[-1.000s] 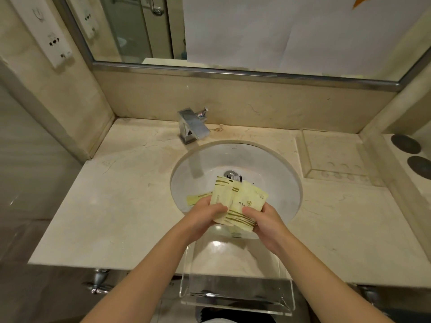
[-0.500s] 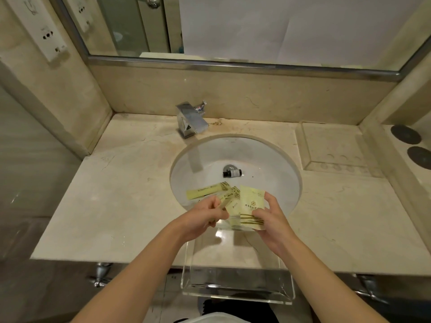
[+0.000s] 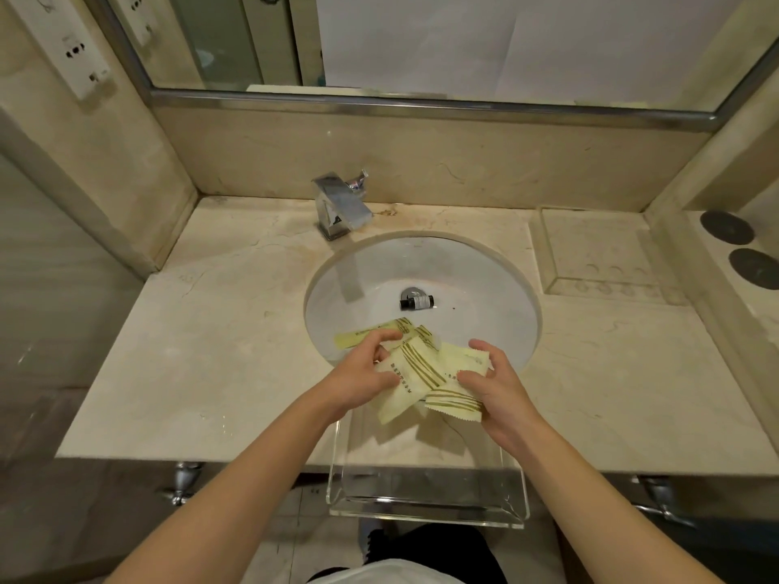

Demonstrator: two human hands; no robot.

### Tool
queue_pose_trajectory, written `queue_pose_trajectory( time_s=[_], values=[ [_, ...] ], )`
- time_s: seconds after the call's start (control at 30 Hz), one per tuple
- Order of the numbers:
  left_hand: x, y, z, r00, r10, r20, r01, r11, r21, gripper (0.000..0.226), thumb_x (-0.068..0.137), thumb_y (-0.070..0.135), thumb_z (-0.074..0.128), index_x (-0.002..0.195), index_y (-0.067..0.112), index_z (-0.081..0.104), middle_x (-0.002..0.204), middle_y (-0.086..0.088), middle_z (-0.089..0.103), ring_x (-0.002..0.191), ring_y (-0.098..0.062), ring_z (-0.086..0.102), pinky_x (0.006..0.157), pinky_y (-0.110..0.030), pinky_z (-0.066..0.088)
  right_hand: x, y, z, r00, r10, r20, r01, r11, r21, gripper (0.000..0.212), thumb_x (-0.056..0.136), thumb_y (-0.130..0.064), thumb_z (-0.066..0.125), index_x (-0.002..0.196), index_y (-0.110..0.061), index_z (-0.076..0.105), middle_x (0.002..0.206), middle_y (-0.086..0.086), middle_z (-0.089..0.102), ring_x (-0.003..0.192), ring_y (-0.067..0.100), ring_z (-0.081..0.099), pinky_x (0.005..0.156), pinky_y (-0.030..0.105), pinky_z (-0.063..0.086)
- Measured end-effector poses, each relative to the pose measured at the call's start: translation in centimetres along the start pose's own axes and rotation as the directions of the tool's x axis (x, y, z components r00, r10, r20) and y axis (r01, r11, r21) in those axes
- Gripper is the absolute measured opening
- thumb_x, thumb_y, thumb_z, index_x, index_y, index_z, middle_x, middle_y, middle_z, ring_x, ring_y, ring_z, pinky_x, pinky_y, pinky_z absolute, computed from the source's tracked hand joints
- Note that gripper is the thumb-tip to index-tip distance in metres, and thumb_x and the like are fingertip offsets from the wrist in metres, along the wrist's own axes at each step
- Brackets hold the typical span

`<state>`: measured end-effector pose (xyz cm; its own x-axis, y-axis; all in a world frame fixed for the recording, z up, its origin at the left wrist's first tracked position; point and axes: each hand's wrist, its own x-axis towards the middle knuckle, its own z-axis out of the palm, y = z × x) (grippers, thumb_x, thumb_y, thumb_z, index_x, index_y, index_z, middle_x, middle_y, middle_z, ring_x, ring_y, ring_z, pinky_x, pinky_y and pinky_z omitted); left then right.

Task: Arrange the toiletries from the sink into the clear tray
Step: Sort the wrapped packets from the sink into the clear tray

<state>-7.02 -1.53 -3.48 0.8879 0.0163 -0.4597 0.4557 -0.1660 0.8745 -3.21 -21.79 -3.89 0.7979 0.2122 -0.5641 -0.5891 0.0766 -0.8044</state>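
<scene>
- Clear tray [image 3: 425, 501]: transparent acrylic, nearest the viewer, overhanging the front edge of the worktop [image 3: 219, 373] just below both hands.
- Left hand [image 3: 362, 375]: fingers curled round a pale yellow striped sachet [image 3: 406, 383], held above the far end of the tray.
- Right hand [image 3: 499, 392]: thumb and fingers pinch a second striped sachet [image 3: 457, 385] that overlaps the first.
- Sink [image 3: 484, 288]: round white basin set into the marble worktop; more yellow sachets [image 3: 358, 335] lie at its near rim, partly hidden behind the left hand.
- Small dark bottle [image 3: 417, 302]: lies on its side at the drain, well apart from the hands.
- Faucet [image 3: 339, 206]: square chrome spout behind the basin.
- Second clear tray [image 3: 598, 250]: on the worktop to the right of the sink.
- Mirror [image 3: 463, 40]: spans the back wall.
</scene>
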Motion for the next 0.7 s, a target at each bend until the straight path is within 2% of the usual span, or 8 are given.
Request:
queue_pose_trajectory(
  time_s=[0.1, 0.23, 0.3, 0.37, 0.43, 0.53, 0.6, 0.7],
  values=[
    [-0.3, 0.3, 0.0, 1.000, -0.020, 0.022, 0.020, 1.000, -0.001, 0.043, 0.085, -0.004, 0.054, 0.109, 0.031, 0.061, 0.107, 0.003, 0.065, 0.099, -0.016, 0.064, 0.087, -0.032, 0.054, 0.1, 0.4, -0.3, 1.000, -0.020, 0.015, 0.022, 0.995, -0.097, 0.059, 0.086, 0.012, 0.053, 0.128, -0.028, 0.046, 0.114, 0.012, 0.058, 0.097, 0.033, 0.066, 0.070, 0.043, 0.058],
    [-0.3, 0.1, 0.1, 0.998, -0.060, 0.005, 0.060, 0.993, -0.099, 0.029, 0.089, 0.007, 0.054, 0.112, 0.020, 0.065, 0.114, 0.001, 0.071, 0.104, -0.019, 0.067, 0.092, -0.037, 0.054, 0.3, 0.5, -0.7, 0.998, -0.015, -0.061, 0.007, 0.990, -0.140, 0.038, 0.085, 0.007, 0.055, 0.118, -0.011, 0.055, 0.109, 0.017, 0.064, 0.090, 0.030, 0.065, 0.071, 0.041, 0.055],
    [-0.2, 0.0, 0.2, 0.995, -0.081, -0.049, 0.072, 0.984, -0.164, 0.029, 0.088, 0.006, 0.055, 0.114, 0.017, 0.063, 0.114, -0.002, 0.070, 0.104, -0.022, 0.067, 0.091, -0.039, 0.055, 0.4, 0.5, -0.9, 0.995, -0.023, -0.102, 0.007, 0.988, -0.157, 0.027, 0.085, 0.003, 0.058, 0.108, -0.011, 0.059, 0.105, 0.018, 0.067, 0.089, 0.030, 0.067, 0.075, 0.044, 0.055],
    [-0.1, -0.2, 0.0, 0.987, -0.098, -0.130, 0.076, 0.983, -0.168, 0.035, 0.085, 0.001, 0.056, 0.118, 0.014, 0.055, 0.114, -0.007, 0.067, 0.103, -0.024, 0.066, 0.091, -0.043, 0.055, 0.5, 0.6, -1.1, 0.991, -0.042, -0.125, 0.016, 0.980, -0.198, 0.020, 0.084, -0.001, 0.062, 0.101, -0.012, 0.060, 0.103, 0.017, 0.068, 0.090, 0.031, 0.068, 0.079, 0.045, 0.056],
    [-0.1, -0.4, -0.1, 0.980, -0.097, -0.172, 0.074, 0.987, -0.140, 0.047, 0.082, -0.003, 0.058, 0.123, 0.016, 0.044, 0.115, -0.010, 0.064, 0.101, -0.025, 0.065, 0.089, -0.044, 0.056, 0.4, 0.6, -1.4, 0.992, -0.051, -0.115, 0.024, 0.973, -0.228, 0.014, 0.084, -0.003, 0.064, 0.095, -0.009, 0.058, 0.101, 0.018, 0.069, 0.088, 0.030, 0.069, 0.075, 0.042, 0.056],
    [-0.3, -0.6, -0.3, 0.993, -0.051, -0.110, 0.041, 0.996, -0.085, 0.075, 0.080, -0.004, 0.062, 0.137, 0.035, 0.034, 0.122, -0.006, 0.057, 0.096, -0.023, 0.066, 0.072, -0.033, 0.058, 0.2, 0.4, -1.7, 0.996, -0.053, -0.077, 0.033, 0.969, -0.243, 0.014, 0.085, -0.001, 0.064, 0.090, -0.008, 0.052, 0.099, 0.017, 0.069, 0.084, 0.026, 0.070, 0.067, 0.036, 0.055],
    [-0.3, -0.4, -0.2, 0.995, -0.029, -0.094, 0.028, 1.000, -0.012, 0.062, 0.081, -0.002, 0.065, 0.131, 0.029, 0.047, 0.126, -0.004, 0.054, 0.093, -0.018, 0.065, 0.068, -0.031, 0.058, 0.1, 0.3, -2.0, 0.998, -0.046, -0.053, 0.031, 0.963, -0.268, 0.026, 0.085, 0.004, 0.062, 0.103, -0.009, 0.050, 0.101, 0.015, 0.066, 0.085, 0.026, 0.070, 0.065, 0.034, 0.056],
    [0.2, -0.7, -0.1, 0.984, -0.031, -0.173, 0.046, 0.995, 0.084, 0.021, 0.079, 0.010, 0.073, 0.096, 0.020, 0.067, 0.125, -0.002, 0.060, 0.095, -0.017, 0.065, 0.068, -0.031, 0.058, 0.0, 0.2, -2.6, 0.999, -0.010, 0.033, 0.022, 0.926, -0.376, 0.056, 0.082, 0.008, 0.061, 0.124, -0.027, 0.044, 0.105, 0.015, 0.057, 0.090, 0.028, 0.069, 0.066, 0.034, 0.058]
  ],
)
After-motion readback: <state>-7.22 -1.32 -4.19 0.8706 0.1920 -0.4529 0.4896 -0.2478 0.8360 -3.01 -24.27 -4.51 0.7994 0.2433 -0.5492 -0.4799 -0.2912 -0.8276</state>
